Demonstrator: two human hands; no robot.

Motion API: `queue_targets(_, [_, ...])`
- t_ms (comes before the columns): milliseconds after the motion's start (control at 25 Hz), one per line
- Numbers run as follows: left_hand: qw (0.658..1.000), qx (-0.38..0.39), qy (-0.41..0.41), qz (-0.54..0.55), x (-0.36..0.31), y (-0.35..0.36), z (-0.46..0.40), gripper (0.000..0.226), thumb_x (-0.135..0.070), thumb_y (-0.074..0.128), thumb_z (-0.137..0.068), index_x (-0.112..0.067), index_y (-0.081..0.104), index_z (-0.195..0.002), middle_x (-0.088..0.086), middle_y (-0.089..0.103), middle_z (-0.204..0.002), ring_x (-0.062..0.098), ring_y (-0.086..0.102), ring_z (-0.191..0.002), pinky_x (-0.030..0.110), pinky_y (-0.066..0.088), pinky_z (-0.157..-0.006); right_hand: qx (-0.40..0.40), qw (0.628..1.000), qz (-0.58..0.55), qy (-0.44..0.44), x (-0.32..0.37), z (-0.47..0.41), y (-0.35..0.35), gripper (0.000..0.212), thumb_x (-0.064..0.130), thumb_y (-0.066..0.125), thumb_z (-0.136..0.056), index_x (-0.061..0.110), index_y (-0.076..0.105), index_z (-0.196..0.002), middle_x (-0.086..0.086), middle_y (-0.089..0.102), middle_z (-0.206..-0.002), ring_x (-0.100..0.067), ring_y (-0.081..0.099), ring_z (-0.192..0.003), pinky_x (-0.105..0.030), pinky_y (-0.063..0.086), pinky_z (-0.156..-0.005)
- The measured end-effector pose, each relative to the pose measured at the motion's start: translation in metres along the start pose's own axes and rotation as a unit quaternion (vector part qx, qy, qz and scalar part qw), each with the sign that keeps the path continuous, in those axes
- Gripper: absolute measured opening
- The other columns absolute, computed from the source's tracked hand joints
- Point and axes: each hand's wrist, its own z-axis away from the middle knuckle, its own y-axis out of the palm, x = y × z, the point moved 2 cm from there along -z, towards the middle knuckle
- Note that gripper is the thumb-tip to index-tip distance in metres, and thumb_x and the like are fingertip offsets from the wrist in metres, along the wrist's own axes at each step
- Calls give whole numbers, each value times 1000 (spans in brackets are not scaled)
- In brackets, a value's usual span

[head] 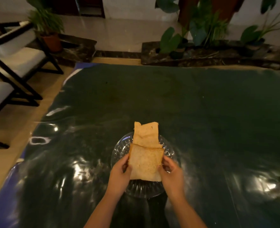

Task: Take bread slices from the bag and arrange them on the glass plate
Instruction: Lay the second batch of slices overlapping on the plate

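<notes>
We see two tan bread slices (145, 163), speckled, with darker orange-brown crusts. The glass plate (119, 149) beneath is clear with ribbed radial lines. The bench (185, 104) wears a dark green glossy cover with white glare patches and a blue edge (77, 65). The chairs (15, 58) are black-framed with pale grey cushions. One plant pot (52, 42) is terracotta, under green leaves.
</notes>
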Motion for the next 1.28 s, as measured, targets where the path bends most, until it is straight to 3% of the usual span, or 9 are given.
queue_targets(120, [1000,12,4,-24,10,4,-17,42,-4,52,-88,-26,55,-123,-22,59,-108,-3,56,-101,15,46,-81,4,1000,22,21,-9,-16,4,40,4,63,-81,14,58,-119,11,60,-98,-1,57,-83,-18,48,-76])
queue_targets(360, [996,4,6,-93,22,11,-25,39,-6,55,-87,-23,57,-122,-7,63,-103,3,59,-91,14,45,-75,4,998,57,33,-23,-32,5,34,5,64,-79,15,63,-112,1,68,-99,-14,64,-91,-36,53,-87])
queue_targets(480, [993,-14,14,-113,28,11,-21,38,-3,56,-86,-16,58,-121,1,64,-103,8,59,-91,20,47,-79,5,997,77,26,-25,-34,7,31,9,63,-79,18,65,-109,3,69,-98,-11,65,-88,-26,53,-76])
queue_targets(560, [986,-56,32,-156,26,11,-18,35,-6,59,-84,-13,59,-119,2,61,-102,3,54,-85,13,41,-77,-7,994,110,12,-23,-33,9,30,14,64,-79,20,66,-108,7,65,-96,-5,63,-80,-14,46,-63])
queue_targets(760, [986,-106,36,-126,13,12,-12,18,-13,62,-84,-15,69,-101,-7,66,-86,6,62,-77,13,43,-67,-85,985,148,-13,-14,-23,15,25,23,66,-78,19,65,-103,2,67,-92,-11,62,-75,-23,47,-60])
queue_targets(920, [994,-92,3,-64,6,4,-10,16,-12,63,-84,-19,71,-96,-23,64,-74,-4,64,-70,15,50,-65,-84,986,135,-57,0,-17,12,13,20,67,-78,20,63,-90,7,64,-82,-9,60,-73,-25,50,-64])
queue_targets(1120, [996,-67,-37,-46,14,-6,-4,18,-13,66,-81,-22,71,-96,-15,69,-74,-3,66,-69,26,55,-69,-45,995,87,16,-6,-10,-5,14,20,67,-78,29,69,-88,14,64,-74,0,60,-73,-17,42,-59])
queue_targets(1280, [995,-51,-60,-57,25,0,1,16,-12,66,-81,-19,70,-94,-4,72,-76,10,68,-74,41,57,-75,-22,995,82,57,-15,-10,-6,12,19,65,-79,30,69,-82,10,65,-73,-16,64,-73,-34,52,-70])
